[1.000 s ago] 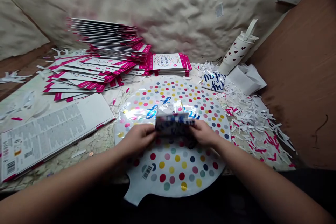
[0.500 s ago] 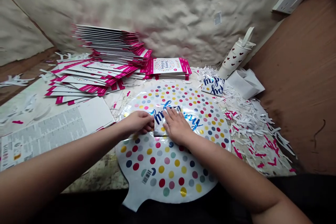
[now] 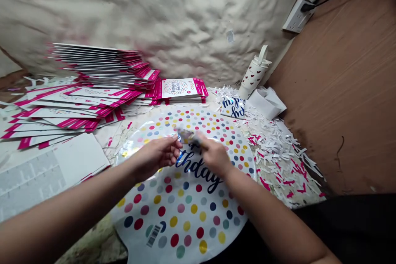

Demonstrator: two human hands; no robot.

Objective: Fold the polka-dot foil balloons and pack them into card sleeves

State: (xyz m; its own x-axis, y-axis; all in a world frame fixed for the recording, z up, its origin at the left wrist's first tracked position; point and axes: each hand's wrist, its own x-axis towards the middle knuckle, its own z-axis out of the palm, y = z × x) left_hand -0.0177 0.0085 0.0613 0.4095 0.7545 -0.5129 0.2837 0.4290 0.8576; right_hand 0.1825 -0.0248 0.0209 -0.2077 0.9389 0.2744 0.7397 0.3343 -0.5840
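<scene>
A round foil balloon (image 3: 182, 210) lies flat under my hands, printed with multicoloured dots and blue script reading "thday" where it shows. My right hand (image 3: 213, 156) pinches a small folded foil packet (image 3: 188, 137), which is blurred and raised just above the balloon. My left hand (image 3: 156, 157) hovers over the balloon with its fingers loosely apart, close beside the packet and apparently holding nothing. Another folded foil packet (image 3: 232, 107) with blue lettering rests beyond the balloon, out of reach of both hands' current positions.
Stacks of packaged balloons with pink edges (image 3: 102, 68) fill the back left, beside a printed white card (image 3: 55, 177). White and pink paper shreds (image 3: 278, 152) lie to the right, near a heart-patterned bottle (image 3: 253, 75). A brown board (image 3: 334, 82) rises at right.
The packet, pressed flat under both hands a moment ago, is now lifted and pinched by my right hand. My left hand has let go. The view has shifted, moving the table contents left.
</scene>
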